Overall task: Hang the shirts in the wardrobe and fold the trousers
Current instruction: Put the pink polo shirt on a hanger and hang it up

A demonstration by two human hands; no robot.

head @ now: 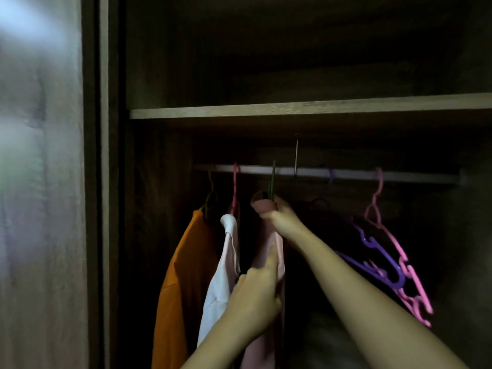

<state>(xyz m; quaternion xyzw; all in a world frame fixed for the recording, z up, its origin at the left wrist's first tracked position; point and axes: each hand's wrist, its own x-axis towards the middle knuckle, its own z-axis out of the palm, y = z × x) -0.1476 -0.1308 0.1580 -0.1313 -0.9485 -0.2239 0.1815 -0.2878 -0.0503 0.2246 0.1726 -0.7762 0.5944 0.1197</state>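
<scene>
3 shirts (183,275) on rail (346,173) | 2 empty hangers (372,259) | left hand (255,291), right hand (282,218) both grip pink shirt (259,347)

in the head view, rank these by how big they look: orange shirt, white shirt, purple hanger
1. orange shirt: largest, even though the bottom of the frame cuts it off.
2. white shirt: narrower, with its lower part hidden.
3. purple hanger: smallest. It is partly in shadow, so its full outline is unsure.

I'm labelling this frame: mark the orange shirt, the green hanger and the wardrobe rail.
orange shirt (183,275), head view, on its front panel.
green hanger (272,182), head view, on its hook stem.
wardrobe rail (351,174), head view, on a bare stretch right of centre.
</scene>
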